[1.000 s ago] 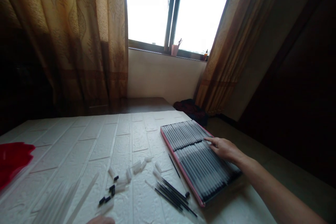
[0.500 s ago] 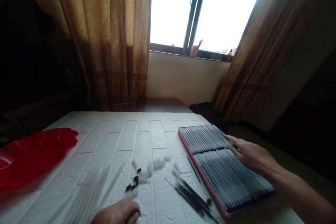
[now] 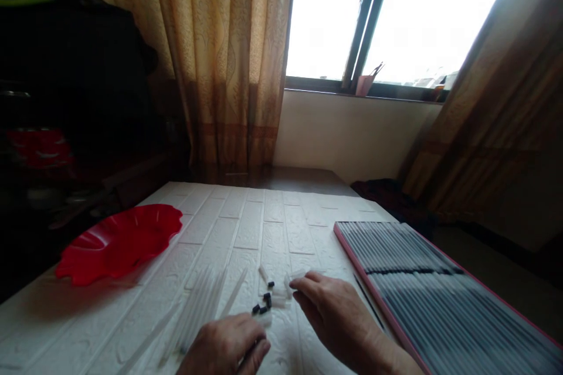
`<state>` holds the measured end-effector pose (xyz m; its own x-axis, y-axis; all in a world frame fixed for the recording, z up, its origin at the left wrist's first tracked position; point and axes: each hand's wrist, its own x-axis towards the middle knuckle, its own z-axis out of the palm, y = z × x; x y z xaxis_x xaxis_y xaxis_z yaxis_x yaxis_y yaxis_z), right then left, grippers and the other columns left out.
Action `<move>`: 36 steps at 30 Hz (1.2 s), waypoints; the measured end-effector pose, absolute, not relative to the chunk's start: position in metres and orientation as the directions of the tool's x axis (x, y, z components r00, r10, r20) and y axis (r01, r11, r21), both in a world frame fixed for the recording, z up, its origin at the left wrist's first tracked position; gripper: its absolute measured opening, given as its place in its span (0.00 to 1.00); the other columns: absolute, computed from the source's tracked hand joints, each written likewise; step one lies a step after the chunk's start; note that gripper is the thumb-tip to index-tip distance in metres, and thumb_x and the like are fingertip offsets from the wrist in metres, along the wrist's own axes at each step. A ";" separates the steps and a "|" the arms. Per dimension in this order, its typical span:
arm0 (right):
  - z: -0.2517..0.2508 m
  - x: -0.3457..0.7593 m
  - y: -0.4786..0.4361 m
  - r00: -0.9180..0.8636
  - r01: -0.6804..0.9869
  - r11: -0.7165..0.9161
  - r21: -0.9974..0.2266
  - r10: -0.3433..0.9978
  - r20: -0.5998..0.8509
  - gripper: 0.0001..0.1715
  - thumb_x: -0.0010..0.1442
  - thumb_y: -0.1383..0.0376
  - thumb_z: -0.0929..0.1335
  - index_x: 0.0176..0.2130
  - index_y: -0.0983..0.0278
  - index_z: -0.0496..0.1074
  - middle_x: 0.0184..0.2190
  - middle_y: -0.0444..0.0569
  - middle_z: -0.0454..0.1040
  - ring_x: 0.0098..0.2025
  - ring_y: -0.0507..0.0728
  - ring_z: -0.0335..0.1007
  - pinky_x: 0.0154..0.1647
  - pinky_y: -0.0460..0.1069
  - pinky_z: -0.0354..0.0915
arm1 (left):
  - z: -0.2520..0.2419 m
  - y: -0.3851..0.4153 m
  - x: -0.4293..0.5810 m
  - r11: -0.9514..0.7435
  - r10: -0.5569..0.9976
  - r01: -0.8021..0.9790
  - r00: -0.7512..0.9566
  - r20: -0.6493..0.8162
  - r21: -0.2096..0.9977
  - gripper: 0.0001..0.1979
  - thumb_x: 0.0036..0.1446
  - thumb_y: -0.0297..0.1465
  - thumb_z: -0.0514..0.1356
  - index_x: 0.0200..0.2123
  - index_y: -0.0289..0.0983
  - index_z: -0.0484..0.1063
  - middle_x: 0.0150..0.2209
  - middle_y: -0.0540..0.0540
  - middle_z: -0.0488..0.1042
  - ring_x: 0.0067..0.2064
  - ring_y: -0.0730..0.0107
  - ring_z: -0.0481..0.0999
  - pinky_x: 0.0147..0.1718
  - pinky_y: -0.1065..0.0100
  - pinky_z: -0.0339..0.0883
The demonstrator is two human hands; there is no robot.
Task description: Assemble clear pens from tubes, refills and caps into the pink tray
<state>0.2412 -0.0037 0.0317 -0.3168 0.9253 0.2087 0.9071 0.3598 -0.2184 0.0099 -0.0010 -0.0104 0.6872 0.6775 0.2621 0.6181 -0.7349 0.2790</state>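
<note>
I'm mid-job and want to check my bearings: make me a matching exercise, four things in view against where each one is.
Things
1. Red scalloped dish
2. Small black cylindrical caps
3. Shallow pink-edged box
4. Pink cup holding thin sticks

Places
A. To the right of both hands, filled with rows of slim pieces
B. At the foot of the bright window
C. Left side of the white brick-patterned table
D. Close to the left hand's fingers

Pairs: 1-C, 2-D, 3-A, 4-B
</note>
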 end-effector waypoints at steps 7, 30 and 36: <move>0.004 0.260 -0.002 -0.281 0.867 0.390 -0.311 0.896 0.343 0.18 0.69 0.65 0.58 0.40 0.60 0.77 0.32 0.49 0.81 0.32 0.58 0.79 0.31 0.48 0.67 | 0.004 0.016 -0.008 -0.445 0.875 0.884 0.396 0.280 0.141 0.09 0.61 0.25 0.59 0.44 0.34 0.76 0.43 0.36 0.77 0.46 0.44 0.76 0.44 0.46 0.69; 0.016 0.317 -0.032 -0.006 0.998 0.004 -0.058 0.999 -0.043 0.06 0.52 0.70 0.69 0.30 0.60 0.77 0.32 0.51 0.82 0.36 0.66 0.79 0.32 0.52 0.63 | 0.002 0.005 0.004 -0.265 0.930 0.484 0.357 0.088 0.834 0.20 0.64 0.51 0.53 0.40 0.42 0.74 0.17 0.57 0.69 0.19 0.73 0.70 0.20 0.76 0.62; 0.022 0.311 -0.031 -0.009 0.999 0.002 -0.049 0.990 -0.142 0.09 0.53 0.73 0.67 0.31 0.61 0.76 0.33 0.53 0.82 0.37 0.67 0.79 0.31 0.52 0.62 | 0.000 0.003 0.010 0.143 0.858 0.081 0.486 -0.164 0.986 0.28 0.54 0.60 0.59 0.42 0.42 0.72 0.35 0.49 0.79 0.29 0.71 0.79 0.19 0.79 0.63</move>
